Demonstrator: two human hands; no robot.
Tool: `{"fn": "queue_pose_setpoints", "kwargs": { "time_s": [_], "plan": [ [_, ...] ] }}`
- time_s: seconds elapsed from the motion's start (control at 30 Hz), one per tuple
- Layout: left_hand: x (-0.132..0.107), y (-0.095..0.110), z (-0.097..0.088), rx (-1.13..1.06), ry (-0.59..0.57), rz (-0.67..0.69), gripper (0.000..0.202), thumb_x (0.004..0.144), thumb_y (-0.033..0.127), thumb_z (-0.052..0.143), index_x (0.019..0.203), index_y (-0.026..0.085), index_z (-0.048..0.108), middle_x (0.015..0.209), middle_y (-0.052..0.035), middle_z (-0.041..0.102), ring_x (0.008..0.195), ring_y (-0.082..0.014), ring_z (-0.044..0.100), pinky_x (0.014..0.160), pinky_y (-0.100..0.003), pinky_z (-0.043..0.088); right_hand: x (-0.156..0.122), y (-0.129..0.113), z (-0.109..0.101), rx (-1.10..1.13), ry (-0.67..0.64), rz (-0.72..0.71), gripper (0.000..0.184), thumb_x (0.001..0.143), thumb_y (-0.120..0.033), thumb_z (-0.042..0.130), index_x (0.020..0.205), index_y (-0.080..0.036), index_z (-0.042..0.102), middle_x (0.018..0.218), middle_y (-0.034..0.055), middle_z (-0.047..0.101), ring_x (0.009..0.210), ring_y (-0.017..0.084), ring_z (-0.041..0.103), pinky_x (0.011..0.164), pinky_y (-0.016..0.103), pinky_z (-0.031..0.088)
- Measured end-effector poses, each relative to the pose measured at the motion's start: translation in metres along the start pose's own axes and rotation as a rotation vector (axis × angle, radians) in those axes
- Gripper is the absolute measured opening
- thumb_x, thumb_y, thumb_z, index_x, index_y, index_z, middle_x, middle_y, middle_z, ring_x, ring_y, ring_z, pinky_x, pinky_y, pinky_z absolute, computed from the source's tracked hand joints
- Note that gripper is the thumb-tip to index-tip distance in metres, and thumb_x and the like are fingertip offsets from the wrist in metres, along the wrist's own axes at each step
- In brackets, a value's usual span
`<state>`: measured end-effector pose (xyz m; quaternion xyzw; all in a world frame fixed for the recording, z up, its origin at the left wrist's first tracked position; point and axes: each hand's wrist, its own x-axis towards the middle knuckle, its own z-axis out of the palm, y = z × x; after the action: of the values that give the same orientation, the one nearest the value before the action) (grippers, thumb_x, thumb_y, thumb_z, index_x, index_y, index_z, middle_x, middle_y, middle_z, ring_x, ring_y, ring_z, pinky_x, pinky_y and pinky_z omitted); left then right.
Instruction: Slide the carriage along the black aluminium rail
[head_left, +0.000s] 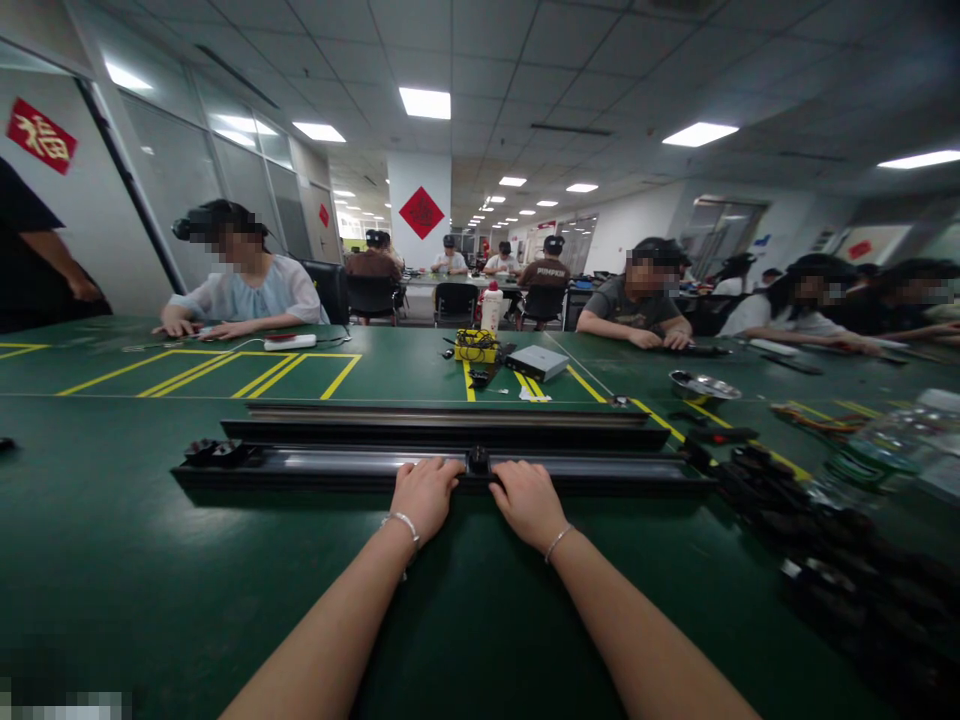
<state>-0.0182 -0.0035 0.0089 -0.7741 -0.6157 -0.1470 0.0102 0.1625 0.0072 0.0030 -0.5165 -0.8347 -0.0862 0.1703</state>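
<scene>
A long black channel-shaped rail (322, 484) with a shiny inner face lies crosswise on the green table. My left hand (424, 495) grips its near edge, fingers curled over the top and thumb pointing toward the middle. Just to the right, my right hand (531, 502) is closed on the same edge in a mirrored way. Between the two thumbs a small black block (478, 460) sits in the channel; whether the thumbs touch it I cannot tell. More small black parts (214, 452) sit at the rail's left end. Behind it lies another dark rail (450, 434).
Many black parts (847, 570) are heaped at right, near a clear plastic bottle (874, 450) and a metal bowl (703, 387). Farther back are a silver box (536, 362) and a yellow box with cables (476, 347). Several people sit around the table.
</scene>
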Motion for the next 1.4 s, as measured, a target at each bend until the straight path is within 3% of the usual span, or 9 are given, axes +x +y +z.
{"fn": "queue_pose_setpoints", "kwargs": {
  "time_s": [0.23, 0.37, 0.5, 0.57, 0.67, 0.97, 1.4],
  "plan": [
    [0.005, 0.003, -0.005, 0.025, -0.076, -0.015, 0.027, 0.083, 0.026, 0.035, 0.103, 0.035, 0.051, 0.097, -0.0010, 0.057, 0.095, -0.0177, 0.050, 0.083, -0.038, 0.029, 0.000, -0.001, -0.002, -0.019, -0.005, -0.001, 0.019, 0.085, -0.032, 0.039, 0.092, -0.021, 0.053, 0.088, 0.0039, 0.060, 0.084, 0.017, 0.048, 0.071, 0.030, 0.025],
    [0.010, 0.006, -0.011, 0.023, -0.152, -0.019, 0.024, 0.080, 0.032, 0.040, 0.102, 0.034, 0.050, 0.099, -0.0022, 0.059, 0.096, -0.0221, 0.051, 0.085, -0.049, 0.028, 0.001, -0.002, -0.004, -0.010, -0.015, 0.011, 0.019, 0.084, -0.032, 0.040, 0.090, -0.021, 0.053, 0.088, 0.0042, 0.060, 0.085, 0.017, 0.049, 0.071, 0.030, 0.026],
    [0.005, 0.015, -0.007, 0.033, -0.065, -0.049, 0.026, 0.081, 0.043, 0.038, 0.099, 0.030, 0.051, 0.099, -0.0031, 0.059, 0.096, -0.0222, 0.050, 0.090, -0.056, 0.020, 0.001, -0.003, -0.007, -0.004, -0.008, 0.015, 0.017, 0.084, -0.032, 0.040, 0.087, -0.021, 0.053, 0.086, 0.0032, 0.060, 0.083, 0.017, 0.049, 0.070, 0.030, 0.026],
    [0.001, 0.020, -0.002, 0.069, 0.076, -0.049, 0.022, 0.083, 0.037, 0.037, 0.096, 0.027, 0.051, 0.098, -0.0027, 0.059, 0.096, -0.0198, 0.050, 0.096, -0.053, 0.014, 0.001, -0.003, -0.007, 0.000, -0.005, 0.010, 0.017, 0.083, -0.032, 0.040, 0.087, -0.021, 0.053, 0.086, 0.0030, 0.060, 0.083, 0.017, 0.049, 0.070, 0.030, 0.026],
    [-0.003, 0.023, 0.006, 0.058, 0.145, -0.019, 0.021, 0.084, 0.035, 0.036, 0.091, 0.024, 0.052, 0.095, -0.0026, 0.059, 0.094, -0.0177, 0.050, 0.097, -0.045, 0.016, 0.001, -0.002, -0.005, 0.000, -0.007, 0.012, 0.017, 0.083, -0.032, 0.041, 0.088, -0.021, 0.053, 0.087, 0.0031, 0.060, 0.084, 0.017, 0.048, 0.070, 0.030, 0.025],
    [0.004, 0.018, 0.005, 0.061, 0.071, 0.017, 0.020, 0.084, 0.036, 0.038, 0.087, 0.022, 0.051, 0.091, -0.0027, 0.060, 0.089, -0.0177, 0.052, 0.077, -0.034, 0.032, -0.001, -0.003, -0.005, -0.015, 0.006, 0.029, 0.018, 0.083, -0.033, 0.040, 0.086, -0.021, 0.053, 0.087, 0.0034, 0.058, 0.084, 0.017, 0.047, 0.071, 0.030, 0.025],
    [0.007, 0.021, 0.002, 0.039, 0.030, -0.006, 0.016, 0.082, 0.032, 0.042, 0.088, 0.020, 0.052, 0.092, -0.0049, 0.060, 0.091, -0.0184, 0.052, 0.077, -0.032, 0.033, -0.006, -0.010, 0.000, -0.031, 0.076, 0.083, 0.016, 0.082, -0.032, 0.040, 0.088, -0.022, 0.051, 0.088, 0.0029, 0.055, 0.086, 0.018, 0.043, 0.078, 0.032, 0.025]
  ]
}}
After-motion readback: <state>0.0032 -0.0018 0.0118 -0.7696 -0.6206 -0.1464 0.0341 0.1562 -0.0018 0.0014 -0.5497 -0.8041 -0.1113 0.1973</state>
